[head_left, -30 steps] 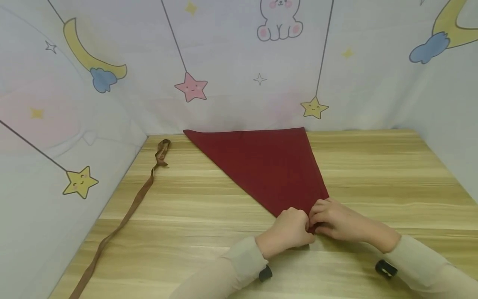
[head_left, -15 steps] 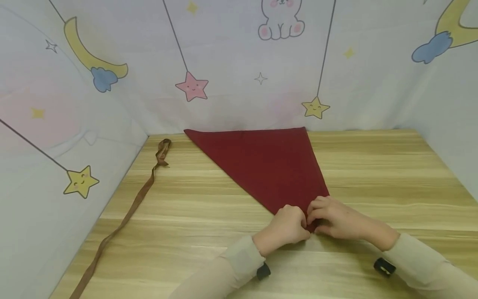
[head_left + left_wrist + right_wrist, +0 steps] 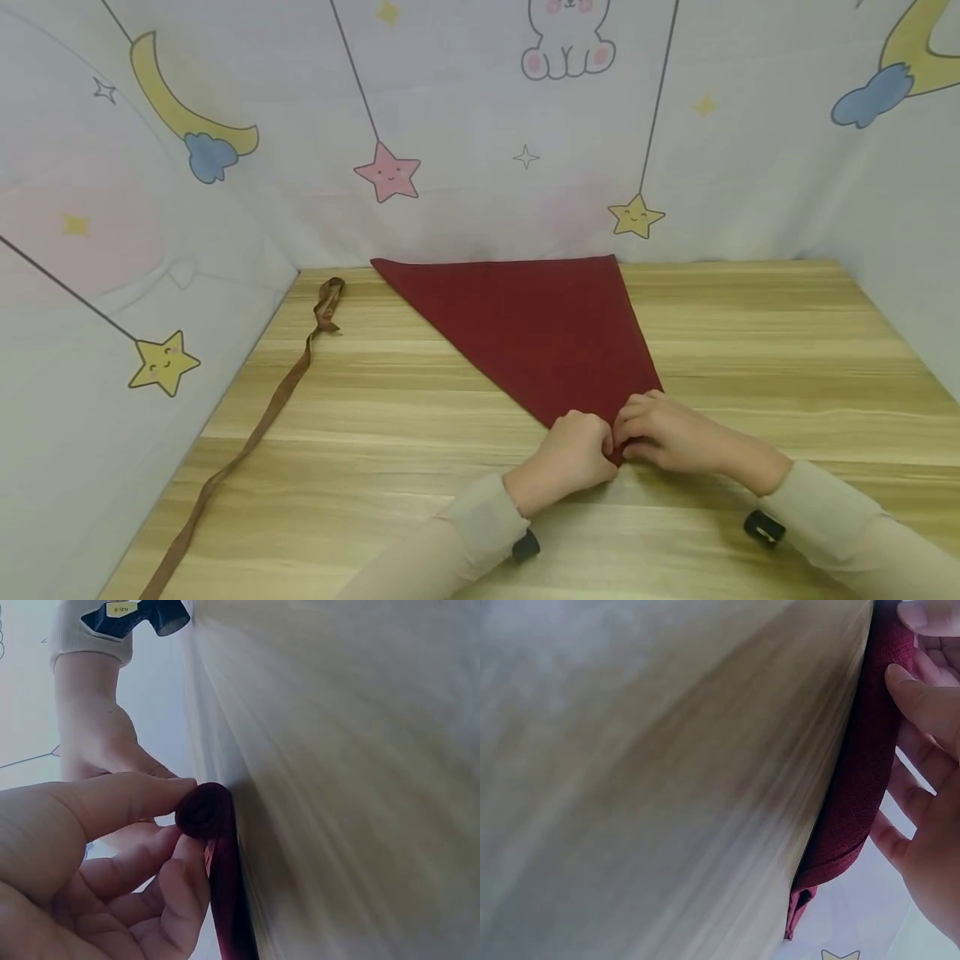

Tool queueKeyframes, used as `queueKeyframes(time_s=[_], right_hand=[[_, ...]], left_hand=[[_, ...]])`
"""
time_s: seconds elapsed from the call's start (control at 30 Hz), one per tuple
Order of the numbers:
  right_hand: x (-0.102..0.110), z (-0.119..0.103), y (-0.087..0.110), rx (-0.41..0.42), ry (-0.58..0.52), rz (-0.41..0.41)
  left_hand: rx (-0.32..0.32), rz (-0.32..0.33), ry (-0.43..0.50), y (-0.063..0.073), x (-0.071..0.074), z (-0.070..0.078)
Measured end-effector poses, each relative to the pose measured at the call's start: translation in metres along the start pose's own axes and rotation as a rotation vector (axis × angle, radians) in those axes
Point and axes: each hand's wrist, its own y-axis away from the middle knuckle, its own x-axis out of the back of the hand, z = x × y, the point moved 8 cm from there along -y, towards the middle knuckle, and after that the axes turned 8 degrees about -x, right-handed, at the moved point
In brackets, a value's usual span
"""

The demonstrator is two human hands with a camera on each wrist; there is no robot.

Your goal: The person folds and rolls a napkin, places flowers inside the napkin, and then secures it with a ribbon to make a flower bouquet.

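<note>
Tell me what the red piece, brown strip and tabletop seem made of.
Red piece: matte woven cloth; fine weave shows in the right wrist view. Brown strip: ribbon, possibly satin; it twists, with faint sheen at its loop. Tabletop: wood or printed laminate; streaky grain, soft shine.

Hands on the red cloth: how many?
2. The left hand pinches the near, rolled end of the red cloth; the right hand grips the same roll, just to the right.

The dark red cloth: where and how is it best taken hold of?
Probably by the cloth's rolled near edge, pinched from the person's side: the left wrist view shows a rounded spiral end, likely giving more to grip than the flat part beyond.
</note>
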Motion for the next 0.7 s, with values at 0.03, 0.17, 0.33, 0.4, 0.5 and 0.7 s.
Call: queueKeyframes(time_s=[0.03, 0.17, 0.33, 0.4, 0.5, 0.7], right_hand=[[0.0001, 0.0007, 0.0001, -0.012, -0.003, 0.001], [-0.0002, 0.0033, 0.0001, -0.054, -0.014, -0.002], [-0.0031, 0.0042, -0.0017, -0.062, 0.018, -0.018], [-0.0038, 0.0037, -0.0028, -0.057, 0.034, -0.020], [-0.0040, 0.0022, -0.0043, -0.047, 0.048, -0.018], [-0.0031, 0.0012, -0.0080, -0.050, 0.054, -0.019]], left_hand=[[0.001, 0.006, 0.004, 0.0004, 0.0004, -0.0005], [0.022, 0.014, 0.050, 0.0017, 0.0006, -0.0048], [0.040, 0.004, 0.091, 0.0027, 0.0021, -0.0083], [0.031, 0.006, 0.084, 0.0030, 0.0032, -0.0074], [0.018, 0.005, 0.059, 0.0031, 0.0029, -0.0065], [0.029, -0.002, 0.026, 0.0026, 0.0007, -0.0090]])
